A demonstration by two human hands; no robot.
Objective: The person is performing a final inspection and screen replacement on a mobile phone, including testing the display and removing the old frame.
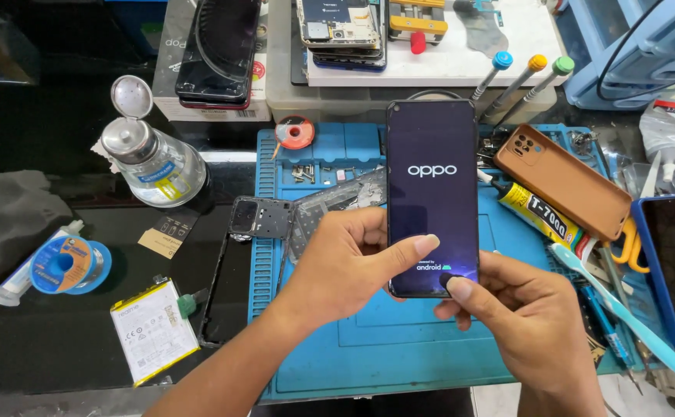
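Head view is showing the smartphone (432, 193) standing lengthwise above the blue mat (399, 347), the left hand (345, 266) pinching its lower edge while the right hand (527, 316) is thumbing its bottom corner.

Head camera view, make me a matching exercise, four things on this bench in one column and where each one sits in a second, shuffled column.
Things:
1. black smartphone with lit screen
2. brown rectangular phone case
3. clear glass dispenser bottle with metal cap
4. blue spool of solder wire

Places:
A. far left, on the black mat
B. upright, held between left hand and right hand
C. right side of the blue mat
D. upper left, lid flipped open

Pairs: 1-B, 2-C, 3-D, 4-A
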